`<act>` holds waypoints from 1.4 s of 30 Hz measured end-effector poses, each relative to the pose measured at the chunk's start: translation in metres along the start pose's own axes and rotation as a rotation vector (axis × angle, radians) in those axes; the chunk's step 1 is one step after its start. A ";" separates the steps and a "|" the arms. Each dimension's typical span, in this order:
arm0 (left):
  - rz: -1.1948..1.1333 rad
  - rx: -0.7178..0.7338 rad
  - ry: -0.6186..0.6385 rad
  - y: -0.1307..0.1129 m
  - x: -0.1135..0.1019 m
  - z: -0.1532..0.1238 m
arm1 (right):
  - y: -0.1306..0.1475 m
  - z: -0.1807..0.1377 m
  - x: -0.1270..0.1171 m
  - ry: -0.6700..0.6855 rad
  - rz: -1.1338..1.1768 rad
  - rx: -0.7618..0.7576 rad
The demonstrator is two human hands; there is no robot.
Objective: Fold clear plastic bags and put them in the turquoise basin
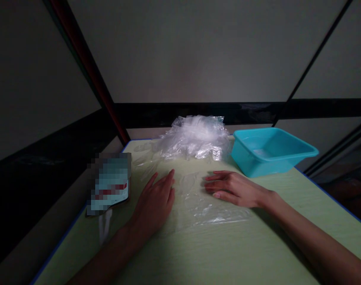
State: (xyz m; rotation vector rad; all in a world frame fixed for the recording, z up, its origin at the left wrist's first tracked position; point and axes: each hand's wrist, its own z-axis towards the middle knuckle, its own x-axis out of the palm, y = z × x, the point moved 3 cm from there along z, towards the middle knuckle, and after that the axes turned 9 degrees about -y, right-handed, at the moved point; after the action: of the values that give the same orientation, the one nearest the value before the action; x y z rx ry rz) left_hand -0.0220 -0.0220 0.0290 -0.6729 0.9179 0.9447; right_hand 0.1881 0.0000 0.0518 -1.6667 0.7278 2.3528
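Head view shows both bare hands lying flat, palms down, on a clear plastic sheet (195,200) spread over the pale green table (227,253). Neither hand grips anything: the fingers are stretched out and pressed against the film, not curled around it. The left hand (155,202) rests on the sheet's left edge, fingers pointing away from the body and slightly to the right. The right hand (232,188) comes in from the right, its fingers pointing left toward the other hand, with a stretch of bare film between the two sets of fingertips. The sheet lies flat in the middle of the table, wrinkled along its near edge, and shows the green surface through it.

Farther back, touching or nearly touching the far edge of the sheet, sits a loose heap of crumpled clear plastic (195,138) near the table's back edge. Just right of that heap stands a turquoise plastic tub (269,152), rectangular and open at the top; its contents cannot be made out in the dim light. At the left edge of the table, near the left hand, lies a blurred packet (109,184), with a thin white strip (104,227) just below it. Dark panels and pale walls (180,51) close in behind the table.
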 end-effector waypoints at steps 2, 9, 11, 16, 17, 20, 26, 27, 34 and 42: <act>0.000 -0.007 0.008 0.000 -0.001 0.000 | 0.004 0.000 -0.002 0.001 -0.007 0.002; 0.018 -0.003 -0.014 0.001 0.002 0.000 | 0.008 -0.001 -0.007 -0.011 -0.010 0.064; -0.027 0.020 -0.056 -0.003 0.000 -0.002 | 0.002 -0.003 -0.010 -0.057 0.015 0.110; -0.265 0.265 -0.008 -0.041 -0.014 -0.012 | -0.015 -0.008 -0.013 -0.119 0.061 0.201; -0.298 0.322 0.062 -0.051 -0.017 -0.015 | -0.016 -0.008 -0.013 -0.119 0.058 0.205; -0.358 0.438 0.255 -0.079 -0.022 -0.021 | -0.017 -0.008 -0.012 -0.125 0.033 0.195; -0.403 0.475 0.413 -0.095 -0.019 -0.023 | -0.017 -0.007 -0.011 -0.099 -0.044 0.178; -0.409 0.466 0.420 -0.094 -0.018 -0.023 | -0.017 -0.007 -0.011 -0.099 -0.044 0.180; -0.418 0.476 0.470 -0.090 -0.018 -0.022 | -0.023 -0.010 -0.014 -0.116 -0.025 0.226; -0.436 0.541 0.372 -0.106 -0.013 -0.019 | -0.026 -0.012 -0.015 -0.106 -0.086 0.256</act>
State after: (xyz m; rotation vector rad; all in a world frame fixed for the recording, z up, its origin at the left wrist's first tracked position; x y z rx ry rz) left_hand 0.0621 -0.0893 0.0412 -0.5523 1.2284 0.1615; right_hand 0.2143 0.0190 0.0549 -1.4268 0.8759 2.1657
